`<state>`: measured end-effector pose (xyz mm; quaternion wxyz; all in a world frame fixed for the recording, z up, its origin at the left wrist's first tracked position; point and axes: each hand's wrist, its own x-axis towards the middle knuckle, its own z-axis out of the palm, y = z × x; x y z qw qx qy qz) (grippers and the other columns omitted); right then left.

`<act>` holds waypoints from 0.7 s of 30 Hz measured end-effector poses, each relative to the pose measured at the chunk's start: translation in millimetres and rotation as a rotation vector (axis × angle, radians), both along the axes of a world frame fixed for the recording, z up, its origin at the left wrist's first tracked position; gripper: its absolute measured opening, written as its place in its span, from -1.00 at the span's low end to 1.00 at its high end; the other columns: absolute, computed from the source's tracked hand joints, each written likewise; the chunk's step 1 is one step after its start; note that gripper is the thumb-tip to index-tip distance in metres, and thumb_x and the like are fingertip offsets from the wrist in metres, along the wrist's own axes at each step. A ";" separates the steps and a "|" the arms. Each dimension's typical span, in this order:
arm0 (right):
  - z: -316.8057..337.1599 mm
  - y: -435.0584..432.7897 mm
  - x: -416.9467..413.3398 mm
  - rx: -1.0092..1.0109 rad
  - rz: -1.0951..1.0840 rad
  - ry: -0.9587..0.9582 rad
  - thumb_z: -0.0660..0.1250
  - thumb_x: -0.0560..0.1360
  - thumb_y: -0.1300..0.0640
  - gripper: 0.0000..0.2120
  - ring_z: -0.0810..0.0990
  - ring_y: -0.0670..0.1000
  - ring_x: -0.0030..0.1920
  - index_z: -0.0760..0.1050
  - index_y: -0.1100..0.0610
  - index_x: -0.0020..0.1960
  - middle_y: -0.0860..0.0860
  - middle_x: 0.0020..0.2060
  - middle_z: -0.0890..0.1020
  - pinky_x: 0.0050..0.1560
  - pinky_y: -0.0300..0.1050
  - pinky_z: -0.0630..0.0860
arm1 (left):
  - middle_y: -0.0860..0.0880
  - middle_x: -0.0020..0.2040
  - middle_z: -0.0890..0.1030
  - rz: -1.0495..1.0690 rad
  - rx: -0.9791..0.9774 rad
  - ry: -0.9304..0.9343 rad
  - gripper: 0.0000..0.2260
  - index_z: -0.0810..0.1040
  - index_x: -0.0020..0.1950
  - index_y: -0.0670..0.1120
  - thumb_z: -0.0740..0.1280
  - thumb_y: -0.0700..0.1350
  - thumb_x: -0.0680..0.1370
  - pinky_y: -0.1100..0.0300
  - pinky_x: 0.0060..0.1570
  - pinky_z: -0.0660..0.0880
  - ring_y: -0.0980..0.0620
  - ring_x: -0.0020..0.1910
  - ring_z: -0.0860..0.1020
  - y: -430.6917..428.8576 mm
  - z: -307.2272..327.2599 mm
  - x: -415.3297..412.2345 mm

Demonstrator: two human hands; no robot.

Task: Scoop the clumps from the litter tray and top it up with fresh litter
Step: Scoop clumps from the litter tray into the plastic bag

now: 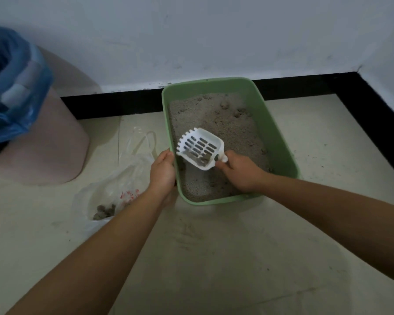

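Observation:
A green litter tray sits on the floor against the wall, holding grey litter with a few small clumps near its far end. My right hand grips the handle of a white slotted scoop, held above the near left part of the litter with some grey material in it. My left hand is closed on the tray's left rim. A clear plastic bag lies open on the floor just left of the tray, with several dark clumps inside.
A pink bin lined with a blue bag stands at the far left. A white wall and black skirting run behind the tray, turning a corner at the right. Scattered litter grains dust the pale floor.

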<state>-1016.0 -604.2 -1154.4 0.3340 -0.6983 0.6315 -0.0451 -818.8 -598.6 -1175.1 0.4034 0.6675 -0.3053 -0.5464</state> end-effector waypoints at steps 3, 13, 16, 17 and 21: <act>2.9 -0.2 -2.5 0.073 0.037 0.068 0.12 0.67 -0.01 -0.68 0.52 0.16 0.10 0.40 0.21 0.25 0.19 0.16 0.56 -0.04 -0.11 0.34 | 0.03 -0.14 0.69 -0.065 0.051 0.110 -0.74 0.61 0.14 0.07 0.13 -0.04 0.66 0.25 -0.33 0.52 0.07 -0.24 0.63 1.0 4.3 9.2; 14.4 1.1 -1.3 0.061 0.028 0.067 0.12 0.67 -0.01 -0.66 0.51 0.15 0.12 0.42 0.20 0.29 0.17 0.17 0.55 0.01 -0.08 0.38 | 0.00 -0.25 0.63 -0.153 0.089 0.159 -0.69 0.64 0.12 0.06 0.12 -0.14 0.63 0.16 -0.27 0.38 0.05 -0.36 0.45 8.5 18.0 16.7; 16.3 3.4 -0.1 0.011 -0.003 0.038 0.11 0.67 -0.04 -0.67 0.51 0.11 0.02 0.42 0.18 0.25 0.16 0.11 0.57 -0.06 -0.08 0.37 | -0.02 -0.30 0.54 -0.168 0.127 0.128 -0.74 0.63 0.14 -0.05 0.15 -0.08 0.63 0.18 -0.37 0.35 0.05 -0.38 0.42 7.0 24.8 24.6; 18.1 3.3 1.6 -0.021 -0.011 0.030 0.10 0.67 -0.05 -0.67 0.51 0.10 -0.01 0.42 0.18 0.22 0.15 0.08 0.58 -0.09 -0.08 0.36 | -0.05 -0.27 0.53 -0.182 0.123 0.092 -0.74 0.60 0.16 -0.10 0.16 -0.07 0.64 0.18 -0.39 0.37 0.04 -0.36 0.45 6.8 28.5 28.9; 29.1 1.6 19.5 -0.120 -0.012 -0.004 0.14 0.65 -0.09 -0.70 0.51 0.03 -0.14 0.44 0.14 0.09 0.07 -0.07 0.57 -0.24 -0.10 0.35 | -0.11 0.07 0.61 -0.186 -0.040 -0.358 -0.74 0.55 0.22 -0.11 0.16 -0.07 0.64 0.08 -0.04 0.49 -0.06 -0.03 0.55 5.3 30.8 64.1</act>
